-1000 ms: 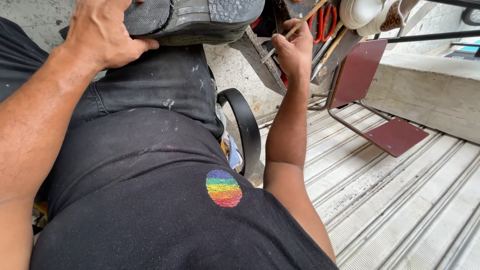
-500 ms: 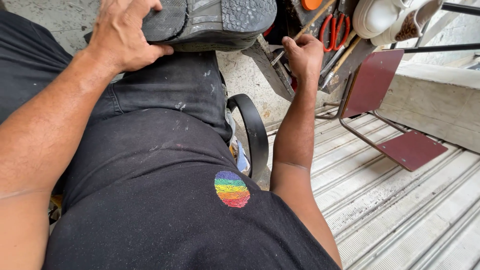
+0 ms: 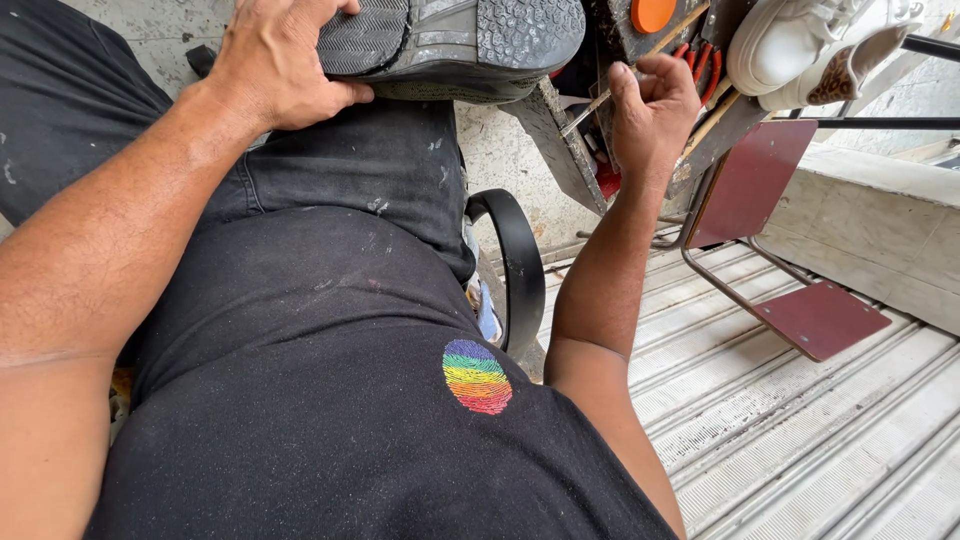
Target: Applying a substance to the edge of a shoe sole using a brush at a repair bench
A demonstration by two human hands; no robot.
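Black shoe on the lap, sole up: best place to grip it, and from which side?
Grip the black shoe at its narrow middle, between heel tread and forefoot tread, coming from the left. It lies sole up across the thigh, and the left hand already clamps the heel end there. The right hand is off by the tool box, apparently pinching a thin tool, so that side looks crowded.

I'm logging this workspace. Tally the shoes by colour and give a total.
Grey and black shoe, sole up on the lap, held by the left hand: 1
White shoes, top right, past the right hand: 2, as far as the frame shows
Total: 3
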